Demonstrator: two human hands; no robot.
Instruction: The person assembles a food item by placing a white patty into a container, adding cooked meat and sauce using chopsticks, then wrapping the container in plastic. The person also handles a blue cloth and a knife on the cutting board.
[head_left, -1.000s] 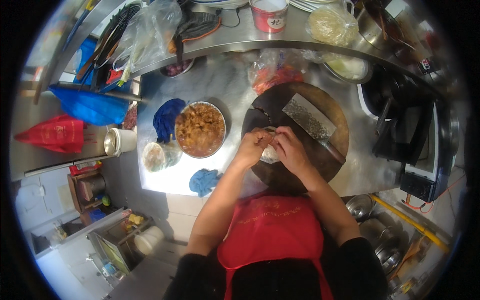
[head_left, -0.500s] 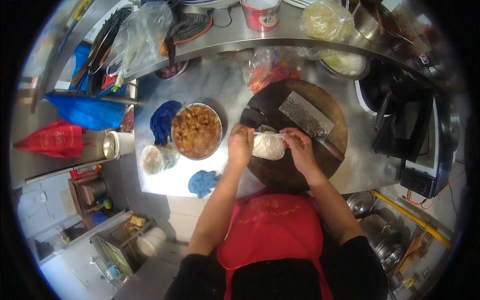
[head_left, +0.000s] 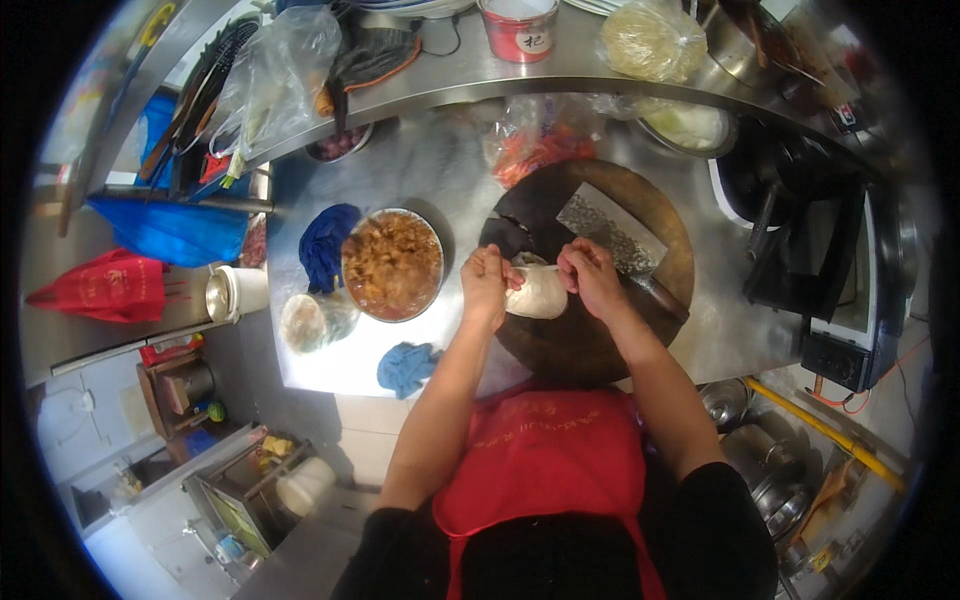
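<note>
A small clear plastic bag with pale contents point(head_left: 540, 294) is over the front half of a round wooden chopping block point(head_left: 570, 355). My left hand point(head_left: 484, 286) is closed on one upper corner of the bag, and my right hand point(head_left: 592, 277) pinches the opposite corner, so its neck is drawn out between them. On the block's right side lies a cleaver point(head_left: 610, 228), its wide blade speckled and its handle toward the front right. To the left stands a round metal bowl of brown chunks in liquid point(head_left: 393, 264).
Beside the bowl lie a dark blue cloth point(head_left: 328, 246), another plastic bag point(head_left: 305, 322) and a lighter blue cloth point(head_left: 406, 368). Behind the block is a bag of orange-red pieces point(head_left: 540, 145). A steel shelf point(head_left: 440, 92) spans the back; black equipment point(head_left: 805, 250) stands at right.
My hands have risen slightly and closed more tightly on the bag's corners. The right fingers, looser before, are now curled in, and the bag looks more stretched across its top.
</note>
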